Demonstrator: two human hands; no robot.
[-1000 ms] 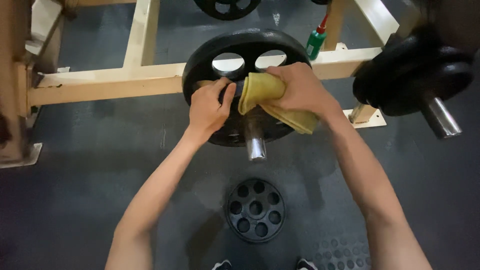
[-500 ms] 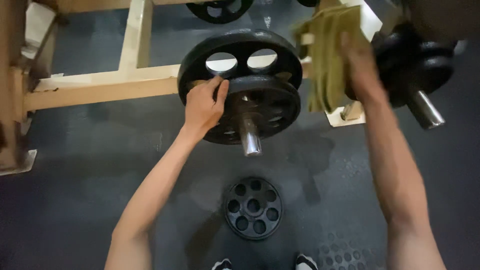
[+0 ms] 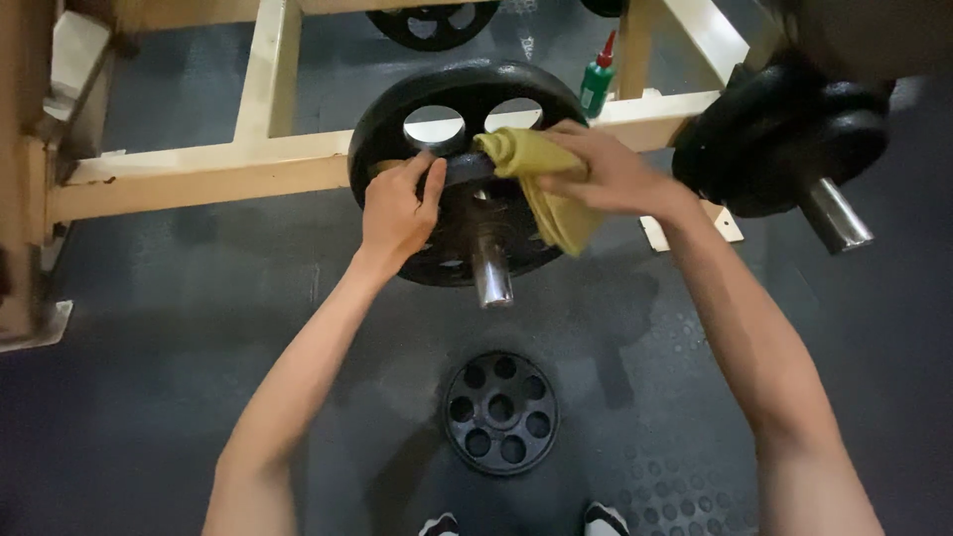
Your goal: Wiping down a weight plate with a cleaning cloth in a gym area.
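Two black weight plates hang on a chrome peg (image 3: 491,273) of a cream steel rack (image 3: 199,169): a large plate with round holes (image 3: 467,104) behind, a smaller plate (image 3: 486,233) in front. My left hand (image 3: 397,213) grips the smaller plate's upper left rim. My right hand (image 3: 606,174) presses a bunched yellow cloth (image 3: 541,184) against the plates' upper right part.
Another stack of black plates (image 3: 784,129) sits on a second peg (image 3: 834,216) at the right. A small holed plate (image 3: 501,412) lies flat on the dark rubber floor by my feet. A green spray bottle (image 3: 598,79) stands behind the rack beam.
My right hand swung the cloth up and away to the right half a second ago, then brought it back onto the plates. My left hand stayed on the rim.
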